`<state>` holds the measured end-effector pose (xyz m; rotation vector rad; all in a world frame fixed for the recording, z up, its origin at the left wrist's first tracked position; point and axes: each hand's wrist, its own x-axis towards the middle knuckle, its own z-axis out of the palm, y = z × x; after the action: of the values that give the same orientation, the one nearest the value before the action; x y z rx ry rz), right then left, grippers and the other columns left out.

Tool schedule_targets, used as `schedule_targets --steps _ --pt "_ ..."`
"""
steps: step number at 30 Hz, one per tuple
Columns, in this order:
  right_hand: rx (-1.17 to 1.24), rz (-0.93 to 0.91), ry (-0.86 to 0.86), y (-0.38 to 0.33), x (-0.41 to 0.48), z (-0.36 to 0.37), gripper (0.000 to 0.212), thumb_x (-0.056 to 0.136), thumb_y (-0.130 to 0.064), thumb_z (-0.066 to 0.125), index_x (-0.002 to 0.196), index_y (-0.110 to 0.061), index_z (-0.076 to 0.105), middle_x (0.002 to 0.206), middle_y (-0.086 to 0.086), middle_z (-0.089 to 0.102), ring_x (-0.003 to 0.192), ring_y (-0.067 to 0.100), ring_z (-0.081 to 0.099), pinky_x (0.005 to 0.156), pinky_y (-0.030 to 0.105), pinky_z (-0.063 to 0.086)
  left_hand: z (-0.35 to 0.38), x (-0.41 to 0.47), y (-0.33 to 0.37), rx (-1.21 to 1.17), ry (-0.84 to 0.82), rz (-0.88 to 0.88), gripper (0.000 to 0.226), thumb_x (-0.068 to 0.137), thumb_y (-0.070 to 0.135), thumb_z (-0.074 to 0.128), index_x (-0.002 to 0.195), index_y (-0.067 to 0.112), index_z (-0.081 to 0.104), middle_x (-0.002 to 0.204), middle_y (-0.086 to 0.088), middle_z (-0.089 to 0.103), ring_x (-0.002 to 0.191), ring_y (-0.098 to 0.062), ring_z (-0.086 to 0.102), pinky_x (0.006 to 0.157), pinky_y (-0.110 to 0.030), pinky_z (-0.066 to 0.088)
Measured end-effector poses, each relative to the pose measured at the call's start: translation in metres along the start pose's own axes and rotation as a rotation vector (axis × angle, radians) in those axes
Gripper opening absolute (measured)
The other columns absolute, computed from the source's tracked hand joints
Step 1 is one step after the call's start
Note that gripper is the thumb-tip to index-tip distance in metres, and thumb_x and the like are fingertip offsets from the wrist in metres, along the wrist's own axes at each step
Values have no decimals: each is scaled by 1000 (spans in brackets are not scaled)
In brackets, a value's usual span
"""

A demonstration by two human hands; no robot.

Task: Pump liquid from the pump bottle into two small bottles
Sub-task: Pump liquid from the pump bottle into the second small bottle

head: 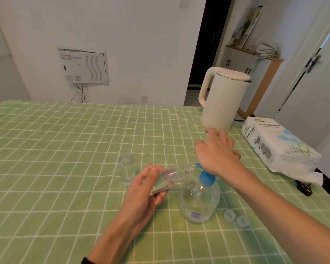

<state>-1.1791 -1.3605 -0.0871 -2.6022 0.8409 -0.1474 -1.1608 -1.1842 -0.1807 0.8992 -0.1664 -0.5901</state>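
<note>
A clear pump bottle (199, 200) with a blue pump head stands on the green checked tablecloth (65, 168). My right hand (216, 153) rests palm-down on the pump head, fingers spread. My left hand (144, 187) grips a small clear bottle (176, 173), tilted with its open mouth at the blue spout. A second small clear bottle (126, 171) stands upright and uncapped to the left, with some liquid in it.
Two clear caps (236, 218) lie right of the pump bottle. A cream kettle (223, 100) stands behind my right hand. A tissue paper pack (278, 145) lies near the table's right edge, with a black object (304, 188) beside it.
</note>
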Motion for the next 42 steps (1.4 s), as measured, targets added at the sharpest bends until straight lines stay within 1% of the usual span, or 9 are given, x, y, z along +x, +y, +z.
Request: schedule_targets --steps 4,7,12,18,23,26,31,37,42 --pt "-7 14 -42 0 -2 5 48 98 -30 31 145 -20 28 151 8 24 141 30 17 110 58 20 0 -1 0 -13 12 -7 38 81 34 69 100 2 63 91 -10 76 54 -10 59 47 -17 55" --pt "-9 15 -44 0 -3 5 46 98 -30 31 143 -20 30 151 9 25 142 30 17 111 59 19 2 -2 1 -9 16 -2 40 81 34 68 102 1 62 87 -9 73 54 -10 58 46 -17 54" --pt "-10 2 -31 -1 -4 -3 46 97 -30 32 142 -20 30 151 7 25 141 30 18 112 59 20 3 -2 2 0 -10 13 41 85 34 66 109 1 60 86 -6 75 53 -9 57 46 -17 52" --pt "-4 8 -47 -1 -2 -1 45 99 -30 32 143 -20 32 150 7 29 140 30 21 109 57 22 1 -2 3 -6 -11 5 35 84 34 67 102 3 62 92 -7 79 55 -10 59 48 -16 55" --pt "-6 19 -72 -2 -4 3 40 99 -28 32 137 -19 37 144 9 34 136 30 25 105 55 25 2 -2 3 -9 -2 2 31 85 33 66 99 5 64 90 -10 74 54 -9 60 47 -16 54" --pt "-14 11 -62 -2 -4 0 39 98 -29 33 136 -20 37 142 9 36 134 30 27 104 55 26 3 -3 3 -7 -1 -2 34 83 34 67 99 5 63 92 -8 77 54 -9 60 47 -16 55" --pt "0 -5 -36 -2 -3 -5 39 97 -29 35 134 -20 39 141 7 37 133 30 29 104 55 27 2 -2 3 4 -13 10 46 74 40 74 101 4 63 93 -7 77 56 -10 59 48 -16 55" --pt "6 28 -78 -2 -4 1 41 98 -28 35 137 -17 39 143 11 38 135 33 28 106 54 26 -1 0 1 2 -27 25 36 77 39 75 93 8 67 87 -8 73 55 -8 61 48 -16 55" --pt "-4 21 -64 -3 -6 -1 40 98 -29 34 135 -18 40 141 10 39 133 32 30 104 54 27 1 -1 1 1 -12 20 40 79 38 72 99 5 64 96 -9 78 53 -8 61 47 -16 54"
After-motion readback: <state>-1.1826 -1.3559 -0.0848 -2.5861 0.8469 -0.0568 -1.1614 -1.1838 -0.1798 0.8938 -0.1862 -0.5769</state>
